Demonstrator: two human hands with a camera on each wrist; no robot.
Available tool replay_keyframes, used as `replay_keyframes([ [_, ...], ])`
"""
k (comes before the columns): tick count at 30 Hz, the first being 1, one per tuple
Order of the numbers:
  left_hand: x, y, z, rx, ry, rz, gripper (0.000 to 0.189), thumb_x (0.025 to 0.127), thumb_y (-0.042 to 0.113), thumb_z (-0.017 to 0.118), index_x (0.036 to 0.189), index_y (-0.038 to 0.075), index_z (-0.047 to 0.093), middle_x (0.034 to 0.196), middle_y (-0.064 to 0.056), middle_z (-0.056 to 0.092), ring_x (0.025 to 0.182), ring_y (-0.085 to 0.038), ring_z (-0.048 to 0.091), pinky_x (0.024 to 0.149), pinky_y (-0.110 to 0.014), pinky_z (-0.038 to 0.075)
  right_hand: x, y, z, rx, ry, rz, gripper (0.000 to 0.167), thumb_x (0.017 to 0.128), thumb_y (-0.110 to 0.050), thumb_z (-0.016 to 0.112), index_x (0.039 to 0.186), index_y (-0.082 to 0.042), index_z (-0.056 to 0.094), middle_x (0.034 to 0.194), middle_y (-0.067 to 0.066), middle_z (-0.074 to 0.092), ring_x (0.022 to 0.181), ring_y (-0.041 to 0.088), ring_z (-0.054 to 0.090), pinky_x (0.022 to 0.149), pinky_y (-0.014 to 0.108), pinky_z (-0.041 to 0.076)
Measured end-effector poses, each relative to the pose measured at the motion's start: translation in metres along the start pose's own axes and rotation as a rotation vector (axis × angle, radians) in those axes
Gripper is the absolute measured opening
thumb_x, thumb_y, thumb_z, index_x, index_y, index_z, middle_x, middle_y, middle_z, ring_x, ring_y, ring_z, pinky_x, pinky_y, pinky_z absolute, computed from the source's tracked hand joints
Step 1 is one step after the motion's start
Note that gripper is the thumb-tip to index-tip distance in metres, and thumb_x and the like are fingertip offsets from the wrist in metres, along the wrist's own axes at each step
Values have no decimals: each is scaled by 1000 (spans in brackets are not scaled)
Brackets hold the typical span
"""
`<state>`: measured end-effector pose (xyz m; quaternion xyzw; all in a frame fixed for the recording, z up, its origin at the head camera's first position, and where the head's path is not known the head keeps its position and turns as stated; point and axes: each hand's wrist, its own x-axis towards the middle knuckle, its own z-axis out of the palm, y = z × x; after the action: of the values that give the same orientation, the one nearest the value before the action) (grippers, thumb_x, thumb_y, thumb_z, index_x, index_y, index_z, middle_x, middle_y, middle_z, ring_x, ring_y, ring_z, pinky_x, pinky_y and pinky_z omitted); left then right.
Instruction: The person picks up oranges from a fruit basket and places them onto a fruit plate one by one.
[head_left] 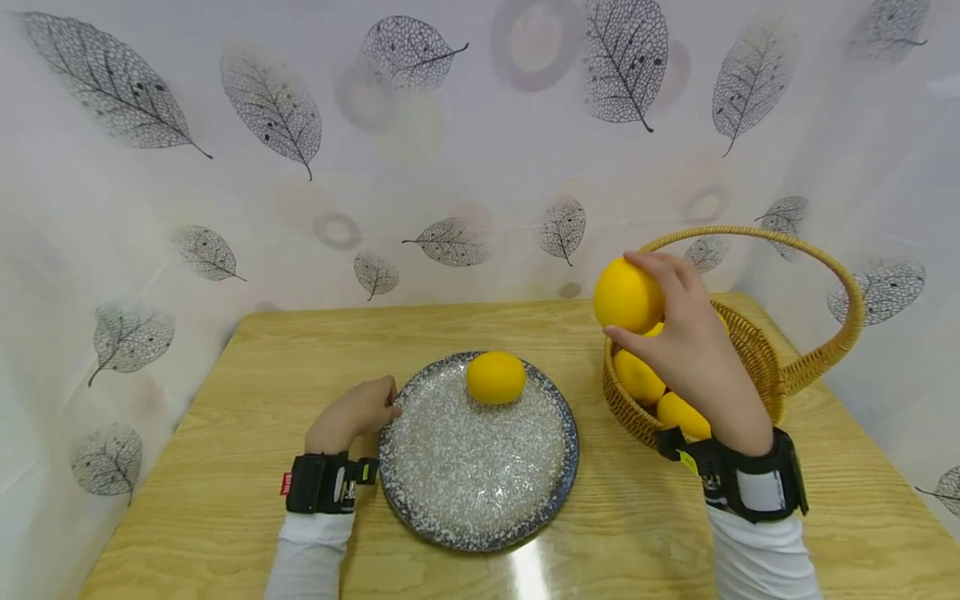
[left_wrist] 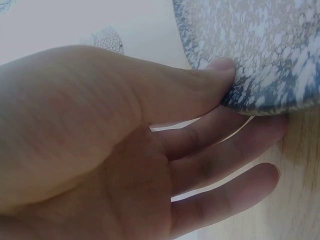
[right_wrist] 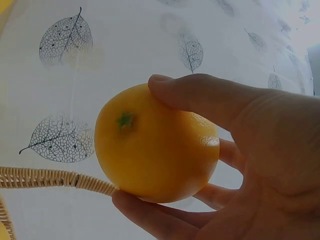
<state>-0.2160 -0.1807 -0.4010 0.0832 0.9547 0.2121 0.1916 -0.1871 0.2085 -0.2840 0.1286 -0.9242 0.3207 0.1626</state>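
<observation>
- The right hand [head_left: 693,354] grasps an orange [head_left: 627,295] between thumb and fingers, above the basket's left rim; the right wrist view shows a green star-shaped stem mark on the fruit.
- The left hand [head_left: 352,414] pinches the left rim of the plate [head_left: 480,475], thumb on top, with fingers reaching beneath the rim.
- The speckled grey plate, dark along its rim, lies around the middle of the table [head_left: 300,350], between its left and right edges.
- One yellow fruit [head_left: 496,377] rests on the plate, close to its far edge.
- The wicker basket [head_left: 757,354], its handle [head_left: 855,312] arching up, stands toward the table's far right corner, with more yellow fruits [head_left: 637,379] inside.
- A leaf-patterned cloth [head_left: 465,150] hangs behind the table's far edge.
</observation>
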Motion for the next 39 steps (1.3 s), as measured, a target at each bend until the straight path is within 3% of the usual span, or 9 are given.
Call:
replay_keyframes([
  [5,0,0,-1,10,3,9,14,100,14,61,100,1,57,91,-12,64,81,-23,56,72,-36,49,0,-5,6,-12,5,-35,82,83,-10,83,153,-16,41,153,22,35,127,49,50,96,69,49],
  [18,-1,1,0,7,1,8,14,100,14,61,100,1,57,91,-12,64,81,-23,56,72,-37,49,-2,-18,21,-43,-88,-67,84,84,-15,84,155,-22,39,157,20,34,122,47,58,95,63,53],
  [31,-1,0,-1,11,-7,2,14,101,15,60,101,1,57,90,-12,63,80,-22,55,70,-35,47,2,-17,32,-66,-270,-105,83,83,-16,85,154,-20,41,160,12,33,118,39,61,95,55,55],
  [39,1,-1,0,13,-11,-5,15,101,15,60,103,1,57,93,-12,64,81,-23,55,71,-36,48,3,-13,46,-109,-375,-147,84,82,-21,86,153,-23,42,158,17,35,112,35,64,91,51,57],
])
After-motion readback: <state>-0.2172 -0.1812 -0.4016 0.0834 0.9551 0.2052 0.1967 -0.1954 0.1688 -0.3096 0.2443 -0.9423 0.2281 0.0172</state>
